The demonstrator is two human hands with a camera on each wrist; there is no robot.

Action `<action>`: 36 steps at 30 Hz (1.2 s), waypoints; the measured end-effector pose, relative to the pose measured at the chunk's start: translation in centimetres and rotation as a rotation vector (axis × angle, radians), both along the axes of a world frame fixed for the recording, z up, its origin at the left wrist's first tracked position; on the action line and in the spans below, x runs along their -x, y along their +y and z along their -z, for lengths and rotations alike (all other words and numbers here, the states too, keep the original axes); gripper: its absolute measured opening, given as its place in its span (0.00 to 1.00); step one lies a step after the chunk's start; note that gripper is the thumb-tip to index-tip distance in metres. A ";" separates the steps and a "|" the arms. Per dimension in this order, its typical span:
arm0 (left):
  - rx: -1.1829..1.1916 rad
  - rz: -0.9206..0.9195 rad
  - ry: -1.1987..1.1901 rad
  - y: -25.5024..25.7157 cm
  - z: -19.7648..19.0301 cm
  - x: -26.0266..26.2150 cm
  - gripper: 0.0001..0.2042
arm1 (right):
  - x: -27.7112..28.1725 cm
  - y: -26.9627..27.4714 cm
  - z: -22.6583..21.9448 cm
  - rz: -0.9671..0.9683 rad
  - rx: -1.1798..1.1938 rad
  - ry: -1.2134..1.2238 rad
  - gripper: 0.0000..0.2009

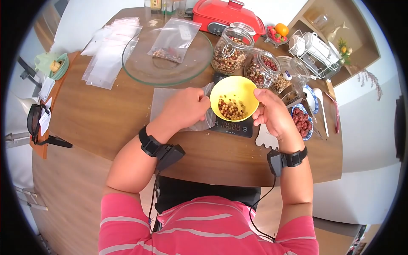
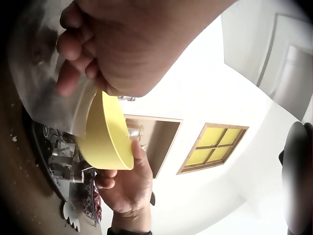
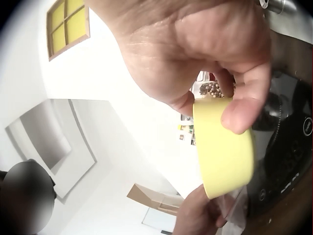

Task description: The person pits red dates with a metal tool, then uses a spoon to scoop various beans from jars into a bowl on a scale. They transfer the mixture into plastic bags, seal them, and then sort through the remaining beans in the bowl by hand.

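My right hand (image 1: 275,114) grips the rim of a yellow bowl (image 1: 224,90), thumb at the edge and fingers against the outer wall. Mixed dried beans (image 1: 231,111) in brown and tan lie in the bowl's near part. My left hand (image 1: 182,108), fingers curled, pinches a clear plastic bag (image 2: 54,105) beside the bowl's left side. In the left wrist view the bag's edge overlaps the bowl's rim. Behind and below the bowl, a black kitchen scale (image 1: 242,128) with a lit display rests on the table; the bowl hides much of it.
A round glass plate (image 1: 132,72) carries a filled bag (image 1: 170,51). Empty bags (image 1: 102,63) are stacked at left. Glass jars of beans (image 1: 229,55) stand behind the scale, near a red cooker (image 1: 250,17). A bowl of reddish pieces (image 1: 301,123) and a white scalloped piece (image 1: 266,138) lie right.
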State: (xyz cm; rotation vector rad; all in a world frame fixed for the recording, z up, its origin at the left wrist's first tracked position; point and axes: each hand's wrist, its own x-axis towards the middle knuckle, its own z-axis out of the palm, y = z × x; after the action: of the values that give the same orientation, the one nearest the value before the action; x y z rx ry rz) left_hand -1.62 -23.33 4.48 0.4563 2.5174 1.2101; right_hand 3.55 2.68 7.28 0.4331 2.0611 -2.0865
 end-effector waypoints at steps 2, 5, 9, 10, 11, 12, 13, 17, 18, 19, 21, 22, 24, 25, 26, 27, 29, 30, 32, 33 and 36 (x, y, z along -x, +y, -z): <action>-0.028 0.001 -0.005 0.0 -0.1 0.1 0.15 | -0.2 -0.8 -1.2 -0.031 -0.107 0.037 0.26; -0.107 -0.007 -0.009 0.1 0.1 -0.1 0.15 | -0.3 -2.5 -2.7 -0.071 -0.337 0.102 0.30; -0.114 -0.006 -0.005 -0.1 0.1 -0.1 0.15 | -0.7 -5.9 -5.6 -0.104 -0.777 0.200 0.36; -0.114 -0.012 -0.002 -0.1 0.0 0.0 0.15 | -0.8 -6.6 -6.2 -0.127 -0.938 0.254 0.36; -0.115 -0.019 0.001 -0.1 -0.1 0.0 0.16 | -0.8 -7.3 -6.5 -0.132 -0.977 0.281 0.37; -0.117 -0.027 -0.002 -0.2 -0.1 0.0 0.16 | -0.7 -7.6 -6.4 -0.140 -0.978 0.282 0.37; -0.135 -0.027 0.001 -0.2 -0.1 0.1 0.16 | -0.5 -8.0 -6.2 -0.125 -1.053 0.374 0.37; -0.218 -0.049 -0.011 -0.4 0.3 0.2 0.18 | -0.1 -9.6 -6.2 -0.133 -1.190 0.576 0.35; -0.223 -0.075 -0.017 -0.5 0.2 0.1 0.18 | -0.1 -10.2 -6.4 -0.161 -1.187 0.585 0.35; -0.208 -0.066 -0.026 -0.6 -0.3 0.0 0.17 | -0.3 -10.8 -6.7 -0.164 -1.223 0.570 0.35; -0.194 -0.073 -0.038 -0.9 -0.5 0.0 0.16 | -0.6 -11.7 -7.0 -0.166 -1.271 0.578 0.34; -0.187 -0.066 -0.020 -1.0 -0.4 0.1 0.16 | -0.6 -11.9 -6.9 -0.181 -1.267 0.584 0.34; -0.180 -0.066 -0.001 -1.1 -0.1 0.3 0.15 | -0.6 -11.8 -6.9 -0.166 -1.302 0.621 0.33; -0.191 -0.082 0.031 -1.1 0.0 0.3 0.15 | -0.5 -11.4 -6.7 -0.149 -1.298 0.661 0.32; -0.201 -0.094 0.063 -1.1 0.1 0.4 0.14 | -0.4 -10.8 -6.7 -0.152 -1.296 0.660 0.32; -0.200 -0.094 0.061 -1.2 0.1 0.4 0.14 | -0.4 -10.1 -6.8 -0.099 -1.214 0.541 0.28; -0.260 -0.089 0.043 -1.6 -0.5 0.4 0.13 | 0.3 -7.6 -6.7 -0.050 -1.130 0.428 0.24; -0.259 -0.091 0.045 -2.0 -1.1 0.3 0.13 | 1.1 -5.5 -5.7 -0.080 -0.846 0.255 0.19; -0.259 -0.109 0.012 -2.4 -2.3 0.2 0.13 | 2.3 -2.3 -2.5 -0.090 -0.550 0.083 0.15; -0.252 -0.092 0.013 -2.5 -1.9 0.3 0.13 | 2.8 -1.0 -0.3 -0.136 -0.525 0.061 0.14; -0.347 -0.064 0.145 -2.9 -0.9 0.7 0.13 | 2.8 -0.1 1.9 -0.151 -0.565 0.022 0.13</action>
State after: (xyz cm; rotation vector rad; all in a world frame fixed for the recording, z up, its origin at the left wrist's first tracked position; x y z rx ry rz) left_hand -2.35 -26.22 5.39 0.5664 2.4584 1.7059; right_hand 0.74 2.60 5.40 0.3127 2.5886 -1.4092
